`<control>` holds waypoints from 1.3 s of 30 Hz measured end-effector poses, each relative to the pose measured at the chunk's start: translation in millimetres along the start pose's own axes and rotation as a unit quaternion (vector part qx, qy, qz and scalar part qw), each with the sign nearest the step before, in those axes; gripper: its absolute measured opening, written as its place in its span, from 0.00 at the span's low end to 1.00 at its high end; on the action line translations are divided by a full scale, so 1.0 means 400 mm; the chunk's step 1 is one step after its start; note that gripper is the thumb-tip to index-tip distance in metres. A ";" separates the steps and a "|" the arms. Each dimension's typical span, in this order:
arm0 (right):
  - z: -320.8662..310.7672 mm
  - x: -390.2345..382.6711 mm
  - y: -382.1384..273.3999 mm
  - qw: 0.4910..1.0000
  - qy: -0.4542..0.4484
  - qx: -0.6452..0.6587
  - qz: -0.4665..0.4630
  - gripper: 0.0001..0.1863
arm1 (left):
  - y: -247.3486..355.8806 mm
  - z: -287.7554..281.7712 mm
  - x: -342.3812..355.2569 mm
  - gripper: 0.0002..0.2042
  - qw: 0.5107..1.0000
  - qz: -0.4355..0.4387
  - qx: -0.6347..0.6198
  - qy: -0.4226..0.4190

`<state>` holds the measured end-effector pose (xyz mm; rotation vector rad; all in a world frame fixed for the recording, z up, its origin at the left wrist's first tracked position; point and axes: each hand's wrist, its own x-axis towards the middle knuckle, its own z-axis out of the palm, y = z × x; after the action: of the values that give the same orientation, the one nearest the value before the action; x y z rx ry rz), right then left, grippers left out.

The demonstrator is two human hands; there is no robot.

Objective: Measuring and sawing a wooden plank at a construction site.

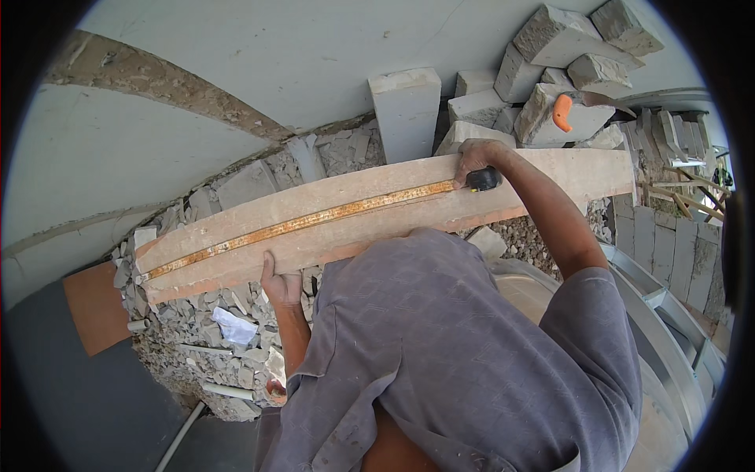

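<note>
**Reader:** Where does the tape measure [485, 179] sit?

**Editor:** Atop a long, pale board [582, 169], its rust-stained blade [314, 222] running to the board's left end. The right hand [480, 157] grasps it, fingers bent beside the case; the left hand [281, 288] sets a thumb at the board's near edge, though whether its fingers grip cannot be told.

**Reader:** What makes a sound reading?

**Editor:** Likely a blade kept flat, taut and parallel to the long edge, its tip flush with the board's end, and a board that does not rock.

**Reader:** And what escapes the lens?

**Editor:** The blade's tip and markings are too small to read. A grey shirt [472, 330] blocks part of the rubble [252, 358] below; pale blocks [404, 110] stand beyond, partly behind the board.
</note>
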<state>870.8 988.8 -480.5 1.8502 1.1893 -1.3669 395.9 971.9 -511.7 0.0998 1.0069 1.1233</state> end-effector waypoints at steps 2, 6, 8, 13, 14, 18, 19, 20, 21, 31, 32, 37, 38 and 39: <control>0.003 0.001 0.008 1.000 0.002 -0.003 -0.002 0.31 | 0.026 -0.014 -0.009 0.26 0.999 -0.028 0.005 -0.029; 0.023 0.003 0.025 0.999 0.038 0.002 -0.028 0.30 | 0.150 -0.018 -0.070 0.24 0.913 -0.300 0.242 -0.134; 0.025 -0.008 0.024 0.999 0.045 -0.001 -0.020 0.30 | 0.213 0.062 -0.094 0.23 0.779 -0.422 0.430 -0.175; 0.034 -0.018 0.027 0.998 0.054 0.023 -0.028 0.30 | 0.063 0.356 0.070 0.26 0.716 -0.036 0.640 -0.277; 0.038 -0.019 0.033 0.998 0.053 0.026 -0.023 0.30 | 0.000 0.419 0.114 0.29 0.596 0.117 0.732 -0.310; 0.038 -0.050 0.001 0.996 0.083 0.015 -0.023 0.32 | -0.219 0.527 0.200 0.40 0.404 0.025 0.822 -0.401; 0.044 -0.060 0.010 0.996 0.083 0.017 -0.019 0.35 | -0.247 0.559 0.204 0.41 0.340 -0.074 0.824 -0.448; 0.051 -0.072 0.019 0.996 0.084 0.026 -0.013 0.35 | -0.258 0.571 0.203 0.41 0.332 -0.074 0.823 -0.456; 0.059 -0.086 0.029 0.994 0.102 0.033 -0.007 0.40 | -0.266 0.580 0.202 0.41 0.311 -0.070 0.831 -0.455; 0.318 -0.182 0.081 0.912 0.384 0.147 0.003 0.42 | -0.322 0.571 0.169 0.43 0.285 -0.029 0.862 -0.418; 0.328 -0.183 0.087 0.900 0.408 0.154 -0.011 0.42 | -0.327 0.571 0.166 0.43 0.279 -0.028 0.863 -0.421; 0.182 -0.432 0.040 0.757 0.451 0.450 -0.145 0.23 | -0.326 0.573 0.157 0.40 0.287 -0.037 0.857 -0.426; 0.146 -0.568 0.011 0.702 0.535 0.424 -0.203 0.17 | -0.328 0.563 0.161 0.40 0.284 -0.039 0.861 -0.421; 0.119 -0.689 -0.015 0.588 0.651 0.342 -0.337 0.15 | -0.334 0.547 0.168 0.41 0.276 -0.040 0.868 -0.411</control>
<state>817.8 861.0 -237.1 3.4259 2.4992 -0.4756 649.4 1048.3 -498.0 2.1427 0.6964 -0.7802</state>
